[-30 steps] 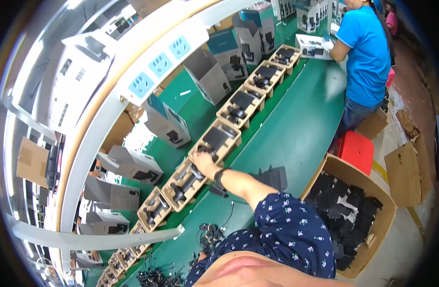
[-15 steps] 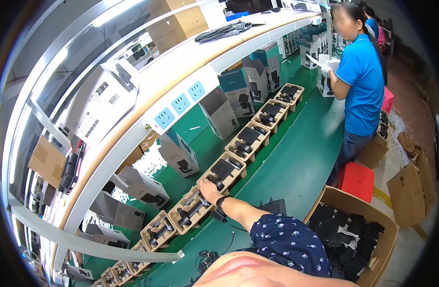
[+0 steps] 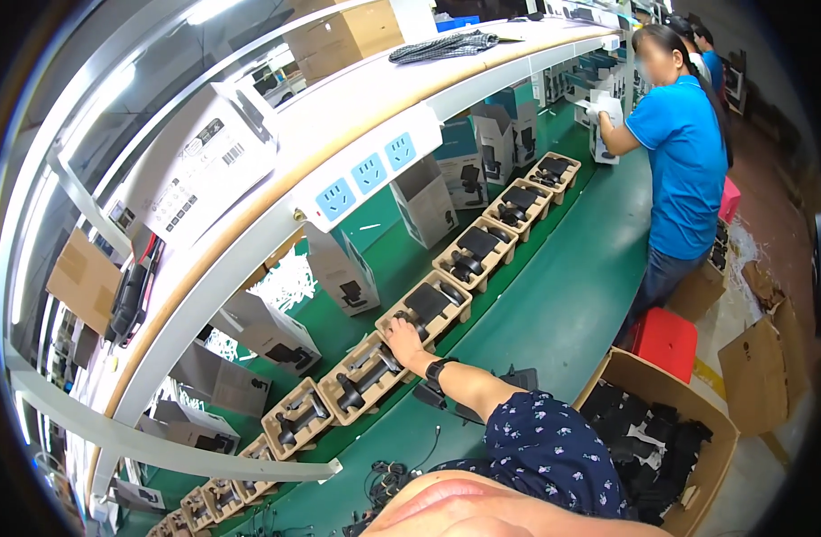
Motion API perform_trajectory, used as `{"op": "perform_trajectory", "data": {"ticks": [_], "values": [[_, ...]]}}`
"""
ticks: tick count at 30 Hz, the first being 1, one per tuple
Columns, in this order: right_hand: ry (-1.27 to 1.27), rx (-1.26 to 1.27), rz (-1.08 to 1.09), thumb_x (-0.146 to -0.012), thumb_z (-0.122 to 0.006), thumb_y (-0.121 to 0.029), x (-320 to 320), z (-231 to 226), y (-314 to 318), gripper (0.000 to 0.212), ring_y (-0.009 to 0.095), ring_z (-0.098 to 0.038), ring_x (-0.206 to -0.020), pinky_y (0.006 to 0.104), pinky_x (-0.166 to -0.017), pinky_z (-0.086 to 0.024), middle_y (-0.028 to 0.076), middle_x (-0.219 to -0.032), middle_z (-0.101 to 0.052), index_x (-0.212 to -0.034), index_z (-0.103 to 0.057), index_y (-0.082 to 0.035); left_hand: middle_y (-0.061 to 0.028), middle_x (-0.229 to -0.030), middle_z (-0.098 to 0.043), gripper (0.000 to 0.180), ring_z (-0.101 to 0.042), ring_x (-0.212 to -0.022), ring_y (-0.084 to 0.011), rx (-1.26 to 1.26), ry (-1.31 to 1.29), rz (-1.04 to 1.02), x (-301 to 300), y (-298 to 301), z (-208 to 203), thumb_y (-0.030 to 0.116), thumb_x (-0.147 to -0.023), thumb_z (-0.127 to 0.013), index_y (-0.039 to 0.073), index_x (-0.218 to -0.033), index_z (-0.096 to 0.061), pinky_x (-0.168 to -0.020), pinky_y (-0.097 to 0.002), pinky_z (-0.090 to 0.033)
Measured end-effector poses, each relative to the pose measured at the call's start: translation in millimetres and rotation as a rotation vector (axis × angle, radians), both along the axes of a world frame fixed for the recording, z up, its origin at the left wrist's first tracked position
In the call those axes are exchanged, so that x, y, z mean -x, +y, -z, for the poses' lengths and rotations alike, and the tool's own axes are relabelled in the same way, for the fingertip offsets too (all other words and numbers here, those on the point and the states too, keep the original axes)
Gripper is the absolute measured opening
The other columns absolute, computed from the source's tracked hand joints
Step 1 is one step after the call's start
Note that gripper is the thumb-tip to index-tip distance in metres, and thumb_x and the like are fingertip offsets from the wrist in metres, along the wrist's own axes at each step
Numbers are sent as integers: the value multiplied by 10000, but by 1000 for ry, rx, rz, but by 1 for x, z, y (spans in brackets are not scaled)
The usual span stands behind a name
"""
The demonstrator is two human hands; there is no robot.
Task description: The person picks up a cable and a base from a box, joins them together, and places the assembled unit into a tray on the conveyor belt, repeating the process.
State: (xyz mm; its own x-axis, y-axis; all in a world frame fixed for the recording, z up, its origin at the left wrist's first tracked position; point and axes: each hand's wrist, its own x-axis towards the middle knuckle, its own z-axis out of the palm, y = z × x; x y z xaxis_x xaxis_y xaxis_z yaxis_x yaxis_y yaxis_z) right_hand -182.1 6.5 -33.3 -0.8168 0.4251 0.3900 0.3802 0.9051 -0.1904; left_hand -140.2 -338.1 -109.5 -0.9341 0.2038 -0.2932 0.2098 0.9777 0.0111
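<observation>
My right hand [image 3: 404, 344], with a black band on the wrist, reaches over the lower end of a tan moulded pulp tray [image 3: 465, 317]. Its fingers are bent down into the tray beside a black round-based part [image 3: 407, 316]; what they grip is hidden beneath them. A flat black panel [image 3: 429, 302] lies in the same tray. The adjoining tray [image 3: 325, 380], touching it on the left, holds a black stand with a bar [image 3: 367, 385]. Below my wrist, on the green bench, lie black flat devices [image 3: 431, 395]. My left hand is out of view.
Several filled trays [image 3: 476, 255] line the green belt. Printed white boxes [image 3: 343, 273] stand behind it under a shelf with blue sockets [image 3: 368, 174]. A co-worker in blue [image 3: 684, 161] handles a box at right. Near me are cables [image 3: 388, 481], a red stool [image 3: 666, 345] and a carton [image 3: 710, 407] of black parts.
The view has shifted, so the trays and shelf sit further right. My right hand stays at the same tray's end, its fingers further over it. The co-worker's hands have come to a white box.
</observation>
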Motion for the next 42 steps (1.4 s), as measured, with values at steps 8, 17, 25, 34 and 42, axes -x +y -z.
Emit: {"op": "perform_trajectory", "data": {"ticks": [8,17,25,34,42], "values": [[15,179,37,-766,-485,-104,6,8,12,182,262,-524,-903,338,-734,-482,115,-925,-513,-926,-547,-43,-179,-819,-621,780,-607,-791,-341,93,-86,-34,-45,-70,0,588,-547,-692,18,-1023,-455,-666,-415,-482],[144,214,-41,-729,-596,-150,-143,13,-31,408,336,-387,-1108,459,-916,-311,180,-1175,-411,-1115,-485,-80,-186,-878,-594,530,-584,-816,-340,-119,-8,2,-85,-116,-10,393,-623,-713,-4,-910,-509,-698,-411,-467],[-583,195,-64,-594,-727,-444,-224,63,-71,963,397,-164,-1282,642,-957,-175,257,-1385,-141,-1353,-235,-112,-180,-829,-559,311,-530,-778,-382,-329,135,16,-72,-113,-36,221,-726,-637,13,-869,-456,-699,-444,-425],[-659,224,-46,-529,-768,-453,-185,46,-58,921,315,-413,-1104,449,-912,-327,190,-1144,-442,-1274,-362,-95,-130,-634,-532,271,-532,-565,-269,-616,73,71,-53,-94,-43,148,-761,-636,6,-861,-427,-543,-357,-410],[-640,74,-35,-487,-796,-372,-161,26,-71,822,264,-426,-1051,378,-855,-344,115,-1072,-465,-1174,-449,-85,-74,-638,-473,235,-446,-517,-194,-1036,-91,-52,-51,-98,-44,97,-806,-598,-1,-885,-400,-516,-286,-386]]}}
